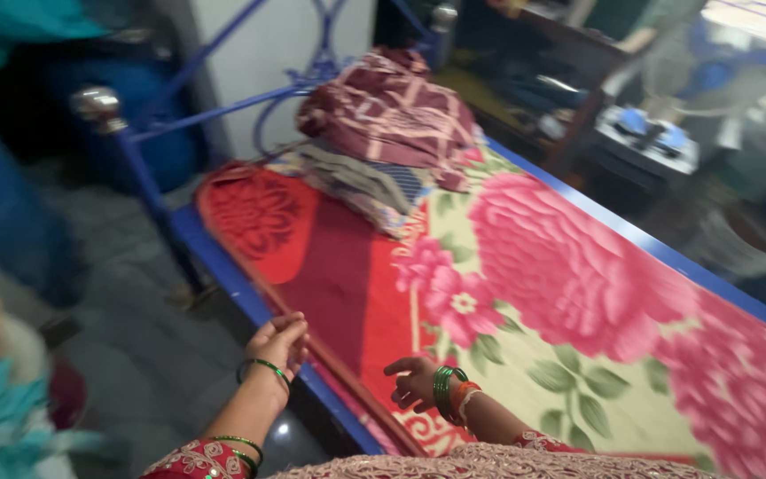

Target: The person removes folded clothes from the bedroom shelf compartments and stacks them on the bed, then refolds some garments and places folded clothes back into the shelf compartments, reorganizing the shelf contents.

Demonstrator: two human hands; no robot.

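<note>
A red and cream blanket (525,284) with big pink flowers lies spread over a blue metal bed. My left hand (280,343), with green bangles at the wrist, hovers over the near edge of the bed frame (223,266), fingers loosely curled and holding nothing. My right hand (414,380), wearing green and orange bangles, rests just above the blanket's near edge with fingers apart and empty. The picture is blurred by motion.
A pile of folded maroon and striped cloth (387,124) sits at the head of the bed, against the blue headboard rails (223,106). A grey floor (135,337) lies left of the bed. A small stove (649,133) and cluttered shelves stand at the far right.
</note>
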